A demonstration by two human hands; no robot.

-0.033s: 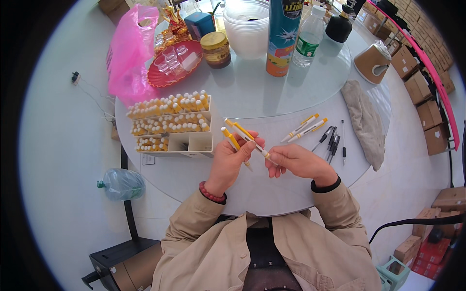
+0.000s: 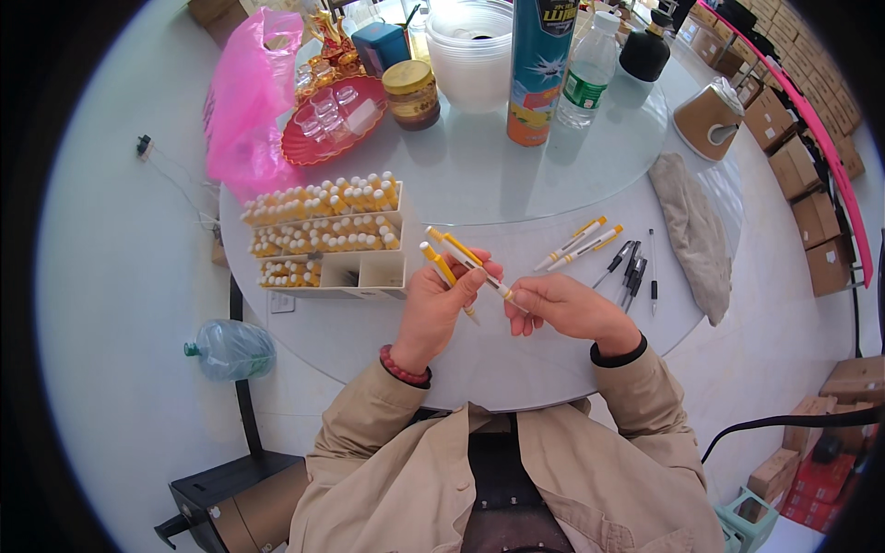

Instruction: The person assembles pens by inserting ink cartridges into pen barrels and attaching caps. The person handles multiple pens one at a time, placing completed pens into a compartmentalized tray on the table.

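My left hand [image 2: 431, 311] is closed around two white-and-yellow pens, their yellow ends pointing up and away from me. One pen [image 2: 458, 249] slants down to the right, and its lower tip is pinched by the fingers of my right hand [image 2: 573, 309]. The other pen [image 2: 437, 264] sits in my left hand only, tip downward. Two similar pens [image 2: 579, 245] lie side by side on the table beyond my right hand. To their right are several black-and-clear pens [image 2: 632, 276]. A cream tiered organizer [image 2: 387, 293] stands left of my hands, its rows filled with yellow, white-tipped pens.
On the glass turntable [image 2: 442, 180] stand a spray can [image 2: 535, 83], a water bottle [image 2: 587, 78], a lidded jar [image 2: 411, 97] and a red tray [image 2: 300, 143] of small cups. A pink bag [image 2: 244, 111] is at far left, a grey cloth [image 2: 690, 230] at the right edge.
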